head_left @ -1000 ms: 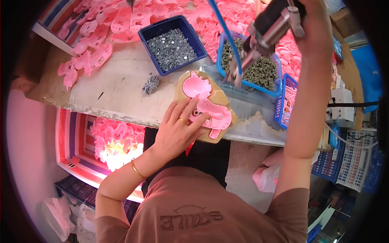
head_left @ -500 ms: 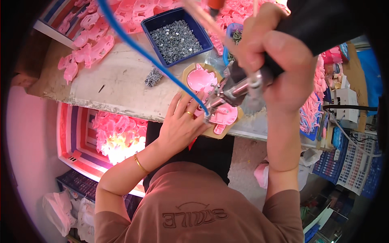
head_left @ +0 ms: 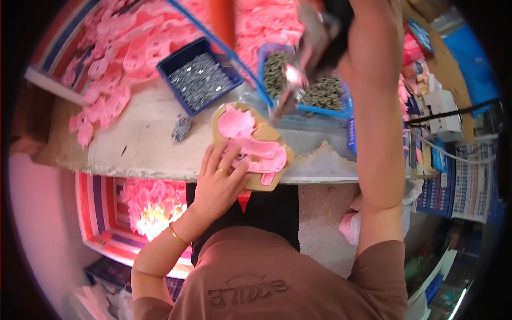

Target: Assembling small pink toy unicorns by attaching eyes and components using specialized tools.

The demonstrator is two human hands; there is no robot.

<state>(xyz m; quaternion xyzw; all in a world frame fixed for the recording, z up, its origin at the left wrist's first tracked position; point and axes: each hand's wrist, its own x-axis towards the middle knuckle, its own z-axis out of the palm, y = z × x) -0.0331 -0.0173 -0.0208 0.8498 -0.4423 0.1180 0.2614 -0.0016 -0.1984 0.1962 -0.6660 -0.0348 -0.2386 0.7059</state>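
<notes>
My left hand (head_left: 220, 173) lies with spread fingers on a pink plastic part (head_left: 234, 124), which has a round end and a long body. The part rests in a tan shaped fixture (head_left: 256, 184) at the table's front edge. Above and to the right, my right hand (head_left: 368, 40) is wrapped round a black power screwdriver (head_left: 338, 32) with a metal nose, both smeared by motion. The screwdriver's nose hangs over a light blue tray (head_left: 348, 105) of greenish-brown screws. A blue hose (head_left: 213, 40) runs down to the tool's lower end.
A dark blue tray (head_left: 226, 60) holds silver screws, with a small clump of screws (head_left: 181, 129) beside it. Pink parts (head_left: 144, 50) heap along the back. Below the table, left, a striped bag (head_left: 96, 213) holds more pink parts. A red-orange cylinder (head_left: 221, 21) stands behind.
My right hand has lifted the screwdriver off the pink part and swung it up and away, over the screw tray. My left hand stays on the part; the view has shifted.
</notes>
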